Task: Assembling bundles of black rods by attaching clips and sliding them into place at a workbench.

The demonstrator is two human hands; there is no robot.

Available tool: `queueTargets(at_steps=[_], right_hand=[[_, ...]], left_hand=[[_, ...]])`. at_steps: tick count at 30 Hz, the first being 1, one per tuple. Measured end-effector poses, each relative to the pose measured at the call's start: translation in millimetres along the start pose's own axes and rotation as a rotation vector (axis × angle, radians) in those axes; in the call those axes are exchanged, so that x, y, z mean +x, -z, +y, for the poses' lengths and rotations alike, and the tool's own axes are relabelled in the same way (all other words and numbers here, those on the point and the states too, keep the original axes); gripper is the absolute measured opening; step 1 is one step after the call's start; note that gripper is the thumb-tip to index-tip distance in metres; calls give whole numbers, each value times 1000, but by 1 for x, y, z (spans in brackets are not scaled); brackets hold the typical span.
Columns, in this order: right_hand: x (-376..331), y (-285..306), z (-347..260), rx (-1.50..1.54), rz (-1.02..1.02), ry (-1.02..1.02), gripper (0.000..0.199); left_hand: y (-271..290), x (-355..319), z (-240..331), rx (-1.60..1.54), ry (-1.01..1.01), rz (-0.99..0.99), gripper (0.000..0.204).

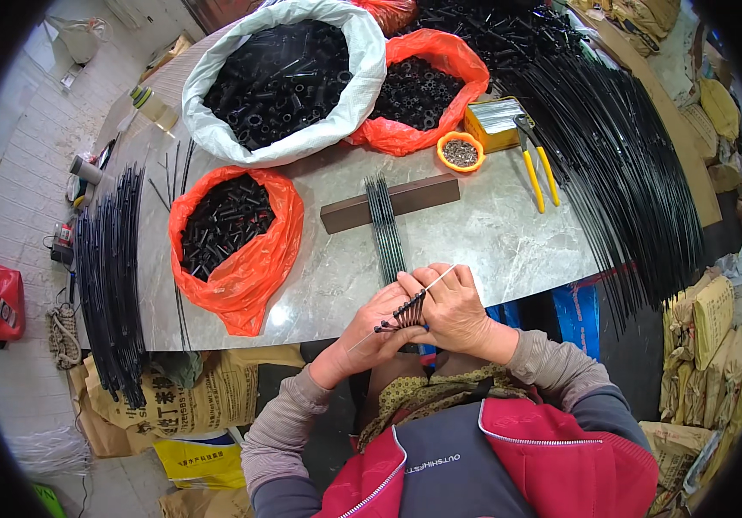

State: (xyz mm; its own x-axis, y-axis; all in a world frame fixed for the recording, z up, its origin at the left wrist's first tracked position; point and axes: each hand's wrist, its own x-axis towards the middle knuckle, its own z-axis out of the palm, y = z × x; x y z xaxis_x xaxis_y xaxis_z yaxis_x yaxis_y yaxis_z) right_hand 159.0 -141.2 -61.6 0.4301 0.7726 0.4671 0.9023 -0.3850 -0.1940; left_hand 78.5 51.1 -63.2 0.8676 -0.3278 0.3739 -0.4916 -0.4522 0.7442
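Tight grip on slim dark rods (387, 231)!
I see left hand (366, 328) and right hand (459, 311) clasping them, brown bar (429, 195) beneath at twelve o'clock.

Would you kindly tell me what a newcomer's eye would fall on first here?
Probably the big white sack of black parts at the back of the table, with a red bag in front of it. Next, the great sheaf of black rods along the right side. At the near edge, the left hand and right hand meet around thin rods laid across a brown bar.
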Motion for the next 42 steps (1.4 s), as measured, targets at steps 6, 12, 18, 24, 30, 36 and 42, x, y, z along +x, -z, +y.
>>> queueTargets(at_steps=[6, 12, 18, 24, 30, 36, 42], right_hand=[[0, -5, 2, -17, -8, 8, 88], [5, -2, 12, 76, -34, 50, 86], [26, 28, 30, 211, -210, 102, 74], [73, 32, 76, 420, -542, 62, 48], [108, -3, 84, -191, -142, 414, 34], [115, -9, 90, -218, -128, 459, 26], [116, -11, 92, -178, -127, 475, 24]], left_hand=[[2, 0, -1, 3, -9, -5, 41], [2, 1, -2, -23, 6, -15, 39], [4, 1, -1, -20, 9, -32, 32], [5, 1, 0, -19, -2, -31, 23], [4, 2, 0, -54, 44, -36, 16], [4, 4, -3, -58, 35, -69, 17], [9, 3, 5, 12, 60, -91, 16]])
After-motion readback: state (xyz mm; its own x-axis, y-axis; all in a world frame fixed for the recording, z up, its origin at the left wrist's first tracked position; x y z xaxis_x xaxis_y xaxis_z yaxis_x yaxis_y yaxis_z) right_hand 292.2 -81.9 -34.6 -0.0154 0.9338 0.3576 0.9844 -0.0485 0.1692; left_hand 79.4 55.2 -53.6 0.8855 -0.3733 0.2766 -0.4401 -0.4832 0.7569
